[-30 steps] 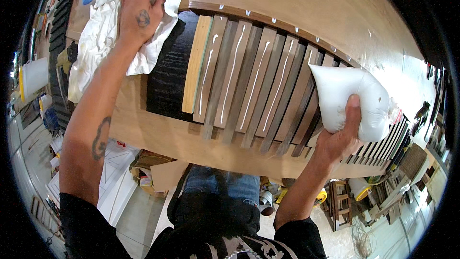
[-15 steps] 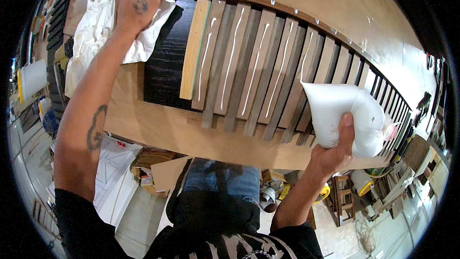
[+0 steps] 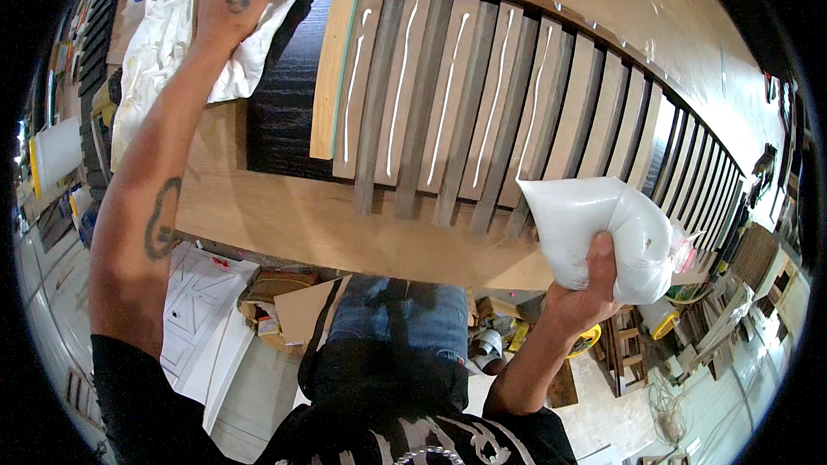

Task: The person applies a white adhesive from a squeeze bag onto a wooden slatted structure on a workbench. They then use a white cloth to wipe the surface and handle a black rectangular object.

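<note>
My right hand is closed round a plump clear plastic bag of white glue, its thumb on top. The bag's pointed tip meets the lower end of a white glue line on the fifth of the brown wooden strips. Each of the strips to the left also carries a white line along its length. Darker slats lie between them. At the upper left, my left hand rests on a crumpled white cloth, its fingers partly cut off by the picture's edge.
A yellowish wood piece edges the row beside a black panel. The wooden workbench bears it all; more strips run right. A paper drawing, a box of scraps and white buckets stand around below.
The bag's tip has moved down the fifth strip toward me, and the white line there has grown longer. My left hand stays on the cloth; the whole view has shifted slightly.
</note>
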{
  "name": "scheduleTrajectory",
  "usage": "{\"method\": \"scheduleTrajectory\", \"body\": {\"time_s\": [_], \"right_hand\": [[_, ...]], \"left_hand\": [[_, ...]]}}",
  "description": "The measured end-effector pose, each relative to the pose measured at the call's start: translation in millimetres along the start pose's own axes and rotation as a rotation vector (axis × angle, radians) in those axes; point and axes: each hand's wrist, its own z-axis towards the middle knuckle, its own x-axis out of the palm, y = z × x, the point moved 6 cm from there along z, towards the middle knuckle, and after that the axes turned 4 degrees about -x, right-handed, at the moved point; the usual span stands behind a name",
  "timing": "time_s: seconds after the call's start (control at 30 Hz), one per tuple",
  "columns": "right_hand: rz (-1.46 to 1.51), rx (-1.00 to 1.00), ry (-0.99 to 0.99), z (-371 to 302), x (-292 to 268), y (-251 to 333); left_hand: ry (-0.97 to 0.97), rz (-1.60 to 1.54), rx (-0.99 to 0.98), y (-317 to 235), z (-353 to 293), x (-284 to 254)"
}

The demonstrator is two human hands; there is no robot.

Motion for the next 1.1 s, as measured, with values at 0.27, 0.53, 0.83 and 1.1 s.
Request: {"method": "scheduleTrajectory", "body": {"time_s": [0.27,0.53,0.83,1.1], "right_hand": [[-0.088,0.035,0.036,-5,-9,1],[0.052,-0.009,-0.004,31,2,7],[-0.05,-0.125,-0.049,102,71,5],[-0.068,-0.208,-0.064,106,74,4]], "left_hand": [[-0.063,0.117,0.156,33,0,20],[0.001,0.142,0.093,29,-3,18],[0.025,0.123,0.025,16,0,14],[0.04,0.122,0.01,15,1,13]]}}
